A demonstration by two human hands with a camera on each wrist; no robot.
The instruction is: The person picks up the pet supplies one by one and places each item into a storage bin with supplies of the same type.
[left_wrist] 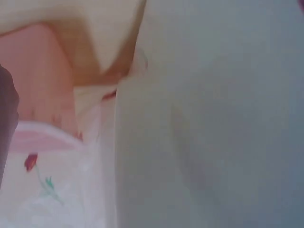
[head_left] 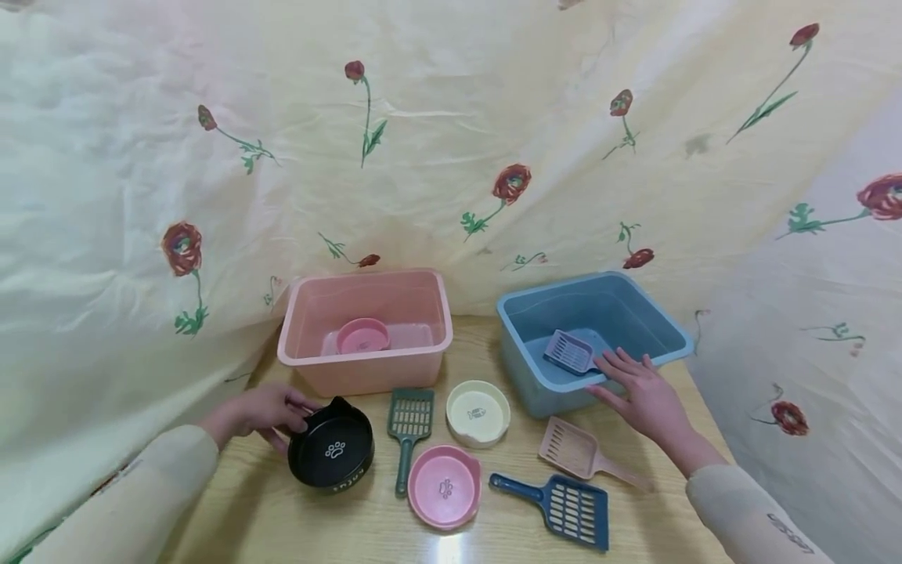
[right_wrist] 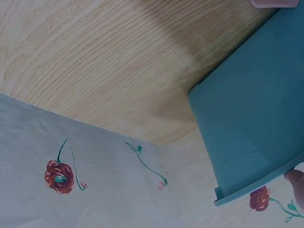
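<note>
My left hand (head_left: pixel 273 411) pinches the left edge of a black cat bowl (head_left: pixel 327 446) with a white paw print, tilted over the table in front of the pink bin (head_left: pixel 373 372). A pink bowl (head_left: pixel 362 335) lies inside that bin. At the right, my right hand (head_left: pixel 644 395) spreads its fingers over the front rim of the blue bin (head_left: pixel 546 392). Inside it lies a lavender litter scoop (head_left: pixel 569 352), its handle end close to my fingertips; whether they touch is unclear. In the right wrist view, only a fingertip shows by the blue bin (right_wrist: pixel 251 118).
Between the hands lie a green litter scoop (head_left: pixel 411 419), a cream bowl (head_left: pixel 478 413), a pink bowl (head_left: pixel 445 487), a pale pink scoop (head_left: pixel 574 450) and a navy scoop (head_left: pixel 574 513). A flowered cloth (head_left: pixel 437 141) hangs behind the wooden table (head_left: pixel 366 533).
</note>
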